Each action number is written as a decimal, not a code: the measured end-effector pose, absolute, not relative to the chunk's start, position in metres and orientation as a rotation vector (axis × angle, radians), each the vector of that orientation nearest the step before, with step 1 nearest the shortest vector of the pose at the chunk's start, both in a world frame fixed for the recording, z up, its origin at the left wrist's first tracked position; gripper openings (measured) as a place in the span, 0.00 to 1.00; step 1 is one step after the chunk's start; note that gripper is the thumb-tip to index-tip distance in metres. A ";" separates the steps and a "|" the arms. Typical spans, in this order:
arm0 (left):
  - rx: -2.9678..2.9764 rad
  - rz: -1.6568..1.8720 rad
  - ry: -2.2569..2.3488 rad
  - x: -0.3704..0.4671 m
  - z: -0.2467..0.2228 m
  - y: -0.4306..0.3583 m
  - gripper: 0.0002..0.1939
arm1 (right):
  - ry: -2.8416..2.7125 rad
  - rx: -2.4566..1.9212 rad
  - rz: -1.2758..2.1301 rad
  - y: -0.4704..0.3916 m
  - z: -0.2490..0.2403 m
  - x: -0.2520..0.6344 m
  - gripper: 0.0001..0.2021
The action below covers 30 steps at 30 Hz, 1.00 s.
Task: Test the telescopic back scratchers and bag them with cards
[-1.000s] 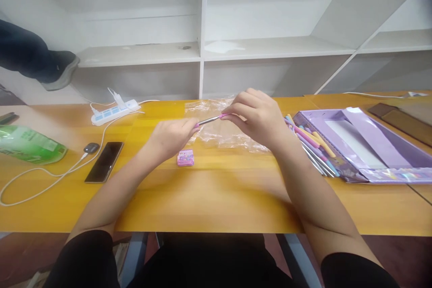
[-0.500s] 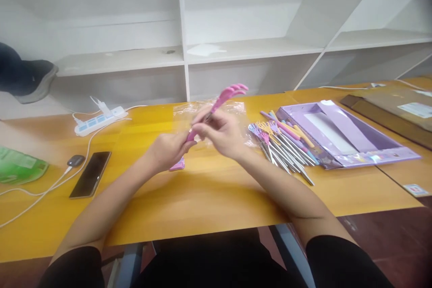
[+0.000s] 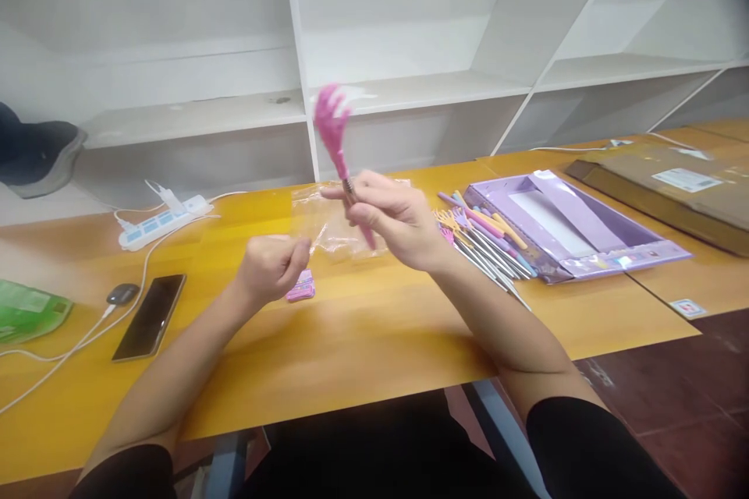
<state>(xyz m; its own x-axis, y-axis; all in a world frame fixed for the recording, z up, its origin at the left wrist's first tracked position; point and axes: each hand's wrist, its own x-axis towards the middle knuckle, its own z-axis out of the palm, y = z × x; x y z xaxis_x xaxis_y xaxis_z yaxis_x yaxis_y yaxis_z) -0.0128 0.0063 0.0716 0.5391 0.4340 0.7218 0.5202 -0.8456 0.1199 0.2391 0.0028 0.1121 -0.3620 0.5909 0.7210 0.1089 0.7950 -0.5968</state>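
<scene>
Head view: the pink scratcher (image 3: 332,125) is gripped above the counter (image 3: 328,351) by the right hand (image 3: 403,222), fingers wrapped round its shaft, long axis steep, claw up and leftward; the left hand (image 3: 272,269), lower left and apart, is balled, nothing visible inside.

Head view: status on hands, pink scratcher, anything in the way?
Right hand gripping pink scratcher, raised. Left hand curled, apart from it; contents hidden. Clear plastic lying just beyond.
</scene>
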 end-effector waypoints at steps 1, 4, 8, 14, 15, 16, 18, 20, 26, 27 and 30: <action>-2.599 -1.275 -0.817 -0.015 0.072 0.005 0.27 | -1.893 -0.569 0.503 -0.002 0.116 0.248 0.14; -2.505 -1.469 -0.781 -0.021 0.075 0.002 0.28 | -1.852 -0.761 0.301 -0.017 0.125 0.282 0.12; -2.477 -1.641 -0.743 -0.025 0.080 -0.003 0.28 | -1.752 -1.049 0.200 -0.034 0.126 0.337 0.10; -2.519 -1.371 -0.712 -0.018 0.075 0.008 0.25 | -1.541 -1.386 0.483 -0.033 0.087 0.391 0.16; -2.524 -1.295 -0.712 -0.016 0.073 0.011 0.25 | -1.562 -1.470 0.460 -0.028 0.076 0.393 0.16; -2.530 -1.238 -0.715 -0.014 0.071 0.015 0.24 | -1.603 -1.554 0.413 -0.023 0.066 0.394 0.16; -2.550 -1.155 -0.729 -0.012 0.067 0.020 0.23 | -1.706 -1.685 0.299 -0.009 0.046 0.390 0.16; -2.572 -1.086 -0.747 -0.011 0.064 0.023 0.23 | -1.826 -1.751 0.226 0.010 0.027 0.382 0.17; -2.609 -0.986 -0.824 -0.013 0.063 0.023 0.24 | -2.028 -1.717 0.205 0.064 -0.011 0.354 0.25; -2.605 -0.978 -0.825 -0.013 0.063 0.023 0.24 | -2.068 -1.698 0.219 0.069 -0.015 0.350 0.25; -2.586 -0.971 -0.818 -0.013 0.064 0.022 0.24 | -2.146 -1.649 0.258 0.076 -0.020 0.344 0.09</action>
<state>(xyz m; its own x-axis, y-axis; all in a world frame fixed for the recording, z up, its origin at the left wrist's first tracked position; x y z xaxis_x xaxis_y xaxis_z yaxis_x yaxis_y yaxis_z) -0.0127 0.0224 0.0639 0.6180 0.4144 0.6681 0.5881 -0.8077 -0.0430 0.3436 0.0759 -0.0200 -0.2087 0.9543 0.2140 0.8763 0.2796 -0.3924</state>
